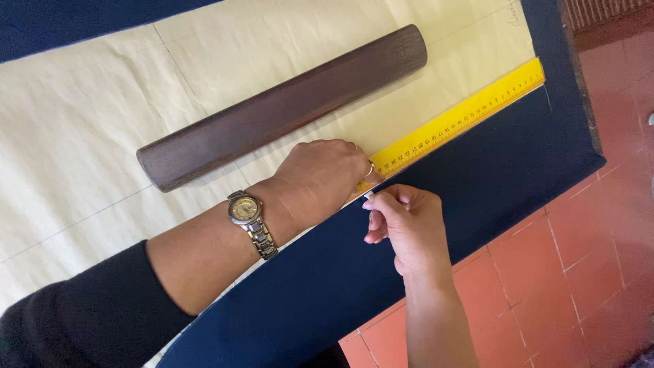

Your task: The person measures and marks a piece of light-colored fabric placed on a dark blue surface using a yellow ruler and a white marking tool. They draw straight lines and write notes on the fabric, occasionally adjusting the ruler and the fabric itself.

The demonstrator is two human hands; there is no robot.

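Note:
My left hand (320, 178) presses down on the near end of a yellow ruler (463, 116), which lies along the edge of a cream paper pattern (82, 136). A metal wristwatch (251, 221) sits on that wrist. My right hand (405, 225) is pinched on a small white piece of chalk (368, 195), its tip touching the dark blue fabric (477, 184) right beside the ruler's edge. A long dark wooden bar (286, 102) rests on the paper as a weight, just beyond my left hand.
The blue fabric covers a table whose right edge (589, 116) drops to a red tiled floor (586, 259). Faint pencil lines cross the paper. A strip of blue fabric also shows along the top left.

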